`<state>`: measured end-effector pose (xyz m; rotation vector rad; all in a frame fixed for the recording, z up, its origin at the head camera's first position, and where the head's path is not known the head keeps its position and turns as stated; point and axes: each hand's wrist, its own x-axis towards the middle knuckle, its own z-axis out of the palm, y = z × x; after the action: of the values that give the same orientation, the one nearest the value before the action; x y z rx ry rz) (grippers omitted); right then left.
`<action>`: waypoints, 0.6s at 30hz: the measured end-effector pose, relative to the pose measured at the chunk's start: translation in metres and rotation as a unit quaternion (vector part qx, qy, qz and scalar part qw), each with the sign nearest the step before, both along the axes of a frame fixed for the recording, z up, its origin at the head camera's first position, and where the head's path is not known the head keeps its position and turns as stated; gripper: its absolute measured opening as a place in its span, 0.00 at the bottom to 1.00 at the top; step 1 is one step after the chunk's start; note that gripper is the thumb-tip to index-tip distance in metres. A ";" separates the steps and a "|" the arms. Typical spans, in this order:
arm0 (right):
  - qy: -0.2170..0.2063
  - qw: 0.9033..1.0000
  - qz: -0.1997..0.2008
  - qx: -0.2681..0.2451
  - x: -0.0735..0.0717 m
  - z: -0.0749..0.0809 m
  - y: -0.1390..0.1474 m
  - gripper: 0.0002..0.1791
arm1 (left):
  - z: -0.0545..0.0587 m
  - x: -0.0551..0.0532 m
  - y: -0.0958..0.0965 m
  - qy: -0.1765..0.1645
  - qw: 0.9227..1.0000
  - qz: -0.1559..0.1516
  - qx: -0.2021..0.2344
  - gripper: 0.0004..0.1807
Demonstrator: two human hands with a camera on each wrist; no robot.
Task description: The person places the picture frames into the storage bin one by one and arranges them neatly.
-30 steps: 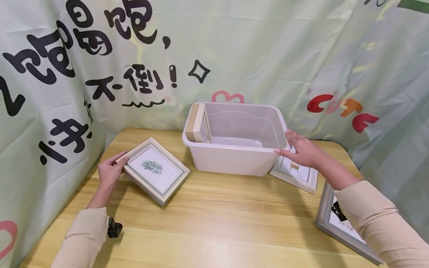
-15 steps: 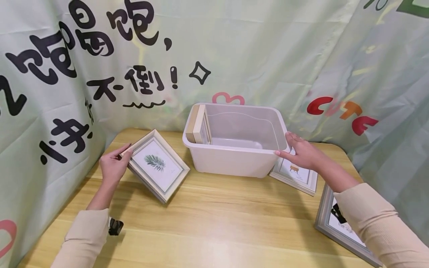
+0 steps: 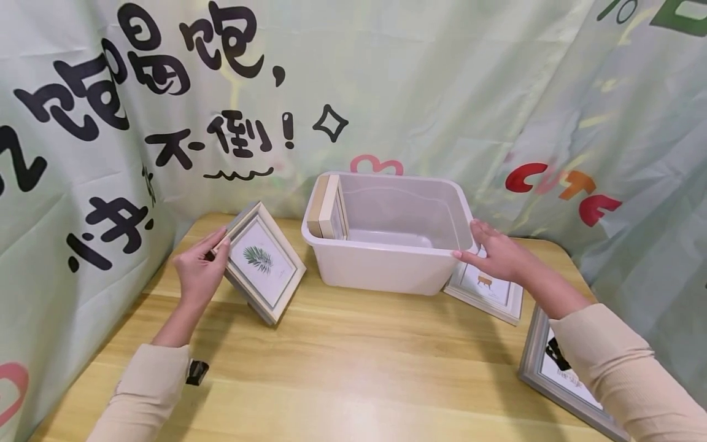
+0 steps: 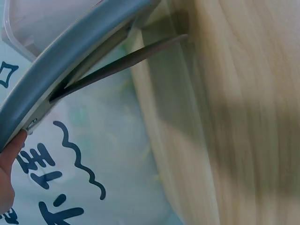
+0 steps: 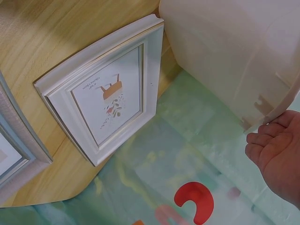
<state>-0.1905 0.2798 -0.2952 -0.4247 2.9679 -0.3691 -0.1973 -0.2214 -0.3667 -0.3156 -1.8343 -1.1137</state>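
Observation:
My left hand [image 3: 200, 270] pinches the left corner of a cream picture frame [image 3: 261, 260] with a green leaf print. The frame is tilted up, face toward the head camera, left of a pale storage bin [image 3: 381, 269]. In the left wrist view, its back leg [image 4: 124, 63] sticks out behind the blue-grey outer edge. My right hand [image 3: 499, 253] holds the bin's right rim, thumb at the front corner and fingers on the side; the right wrist view shows those fingers curled at the rim. Several wood-coloured frames [image 3: 331, 212] stand on edge inside the bin's left end.
A white frame [image 5: 112, 89] with a chair print lies on the wooden table [image 3: 342, 362], right of the bin. Nearer, a larger grey frame [image 3: 569, 396] is partly covered by my right sleeve. A printed curtain [image 3: 420, 80] hangs close behind the bin.
My left hand has raised the leaf-print frame, moved slightly right and tipped it more upright. My right hand and the bin have stayed in place.

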 end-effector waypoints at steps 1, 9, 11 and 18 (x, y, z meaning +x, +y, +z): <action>-0.001 1.000 0.000 -0.001 0.000 -0.001 0.000 0.50 | 0.000 0.001 0.002 0.006 1.000 0.000 -0.001 0.11; 0.006 1.000 -0.001 0.004 0.000 -0.005 0.000 0.49 | 0.008 0.001 0.020 0.054 0.997 0.050 -0.017 0.09; 0.007 1.000 0.000 0.003 0.000 -0.004 0.000 0.49 | 0.011 0.001 0.024 0.062 0.996 0.056 -0.023 0.10; 0.009 1.000 0.001 0.002 0.000 -0.004 0.001 0.49 | 0.023 -0.001 0.036 0.090 0.991 0.076 -0.057 0.09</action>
<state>-0.1908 0.2805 -0.2993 -0.4329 2.9849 -0.3596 -0.1978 -0.1856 -0.3432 -0.3251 -1.7344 -0.8494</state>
